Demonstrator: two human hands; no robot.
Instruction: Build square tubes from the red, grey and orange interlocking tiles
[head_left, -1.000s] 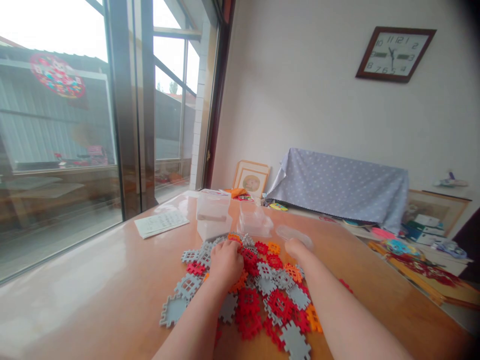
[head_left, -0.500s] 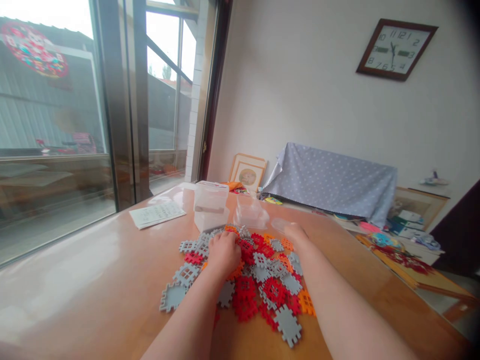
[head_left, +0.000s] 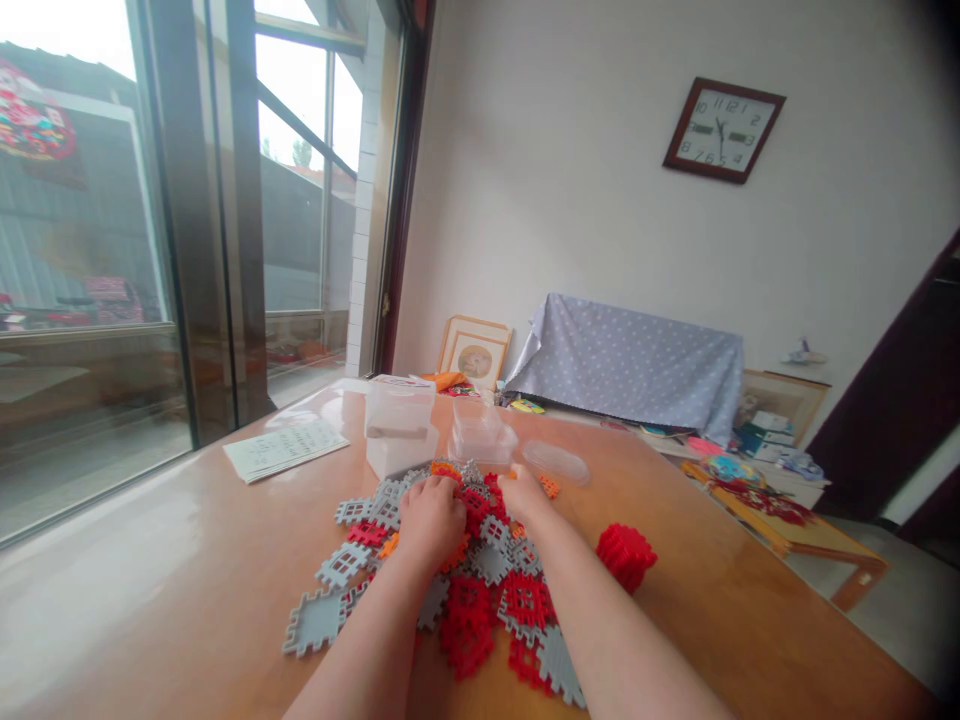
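A heap of toothed plastic building tiles in grey, red and orange lies on the table. On the left part of the heap rests my left hand [head_left: 433,520], its fingers curled down among the tiles. Whatever those fingers hold is hidden. My right hand [head_left: 526,495] reaches into the far right of the heap with its fingers closed beside some red tiles [head_left: 493,490]; I cannot make out what is in them. Closer to me are a grey tile [head_left: 319,620] at the left and red window tiles [head_left: 466,625] in the middle. A stack of red tiles [head_left: 627,555] stands right of my right forearm.
Behind the heap stand clear plastic boxes [head_left: 397,415] and a clear container [head_left: 480,435]. An oval clear lid [head_left: 556,462] lies to their right. Written sheets [head_left: 285,450] lie at the left of the wooden table [head_left: 150,590]. A window wall borders the left side.
My right hand has moved left from beside the clear lid into the heap. The red stack now shows right of my forearm. The camera view has shifted; my left hand stays on the tiles.
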